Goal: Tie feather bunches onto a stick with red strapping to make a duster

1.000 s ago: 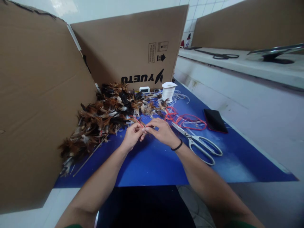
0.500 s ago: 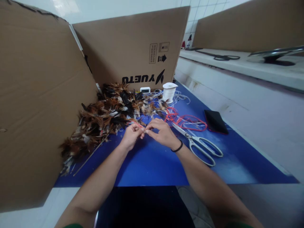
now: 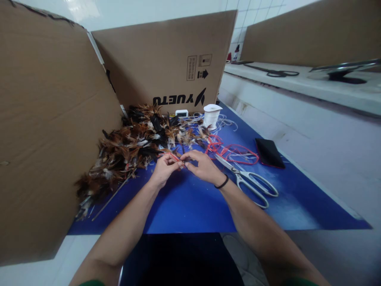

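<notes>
My left hand (image 3: 162,171) is closed, thumb against fingers, around a thin red strip (image 3: 174,156) that shows along the fingers. My right hand (image 3: 203,167), with a black band on its wrist, meets it fingertip to fingertip, thumb and index finger drawn together. What lies between the right fingertips is too small to make out. Just beyond both hands spreads a pile of brown, black and white feathers (image 3: 127,147). Large scissors (image 3: 247,178) with pale handles lie beside my right wrist, their blades near a tangle of red ribbon (image 3: 241,154).
A white spool (image 3: 211,118) stands at the back of the blue table (image 3: 190,210), loose pale strands around it. Behind it is a small white device (image 3: 181,113). A black phone (image 3: 269,153) lies to the right. Cardboard panels (image 3: 166,59) wall the left and back.
My right fingertips have shifted slightly at the end of the red strip, and the index finger is a little more raised. Both hands otherwise stay in place.
</notes>
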Tool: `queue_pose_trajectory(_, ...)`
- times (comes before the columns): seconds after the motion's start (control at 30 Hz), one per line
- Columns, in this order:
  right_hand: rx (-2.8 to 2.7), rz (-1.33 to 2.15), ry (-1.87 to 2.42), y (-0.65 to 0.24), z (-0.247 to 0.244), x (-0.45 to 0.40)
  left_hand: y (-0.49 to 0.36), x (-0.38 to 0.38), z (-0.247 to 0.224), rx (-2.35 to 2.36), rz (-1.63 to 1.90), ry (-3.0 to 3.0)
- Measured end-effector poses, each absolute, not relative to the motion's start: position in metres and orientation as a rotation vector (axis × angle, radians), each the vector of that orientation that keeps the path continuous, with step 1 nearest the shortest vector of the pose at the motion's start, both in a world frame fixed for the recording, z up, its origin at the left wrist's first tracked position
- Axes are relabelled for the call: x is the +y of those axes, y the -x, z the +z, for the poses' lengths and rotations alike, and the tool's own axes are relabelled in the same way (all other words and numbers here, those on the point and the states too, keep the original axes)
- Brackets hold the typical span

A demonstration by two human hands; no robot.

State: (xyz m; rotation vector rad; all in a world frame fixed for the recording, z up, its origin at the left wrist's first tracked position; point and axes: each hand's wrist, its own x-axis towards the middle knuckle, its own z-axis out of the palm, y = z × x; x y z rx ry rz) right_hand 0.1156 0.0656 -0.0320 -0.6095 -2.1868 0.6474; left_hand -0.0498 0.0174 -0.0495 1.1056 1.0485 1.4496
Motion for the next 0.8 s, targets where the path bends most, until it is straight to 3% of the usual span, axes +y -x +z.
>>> queue_pose_trajectory(0.8,-1.820,1.291,0.940,-0.1124,-0.0357,0.0671,0.0417,0.0129,-0.0531,1.259,1.564,-1.388)
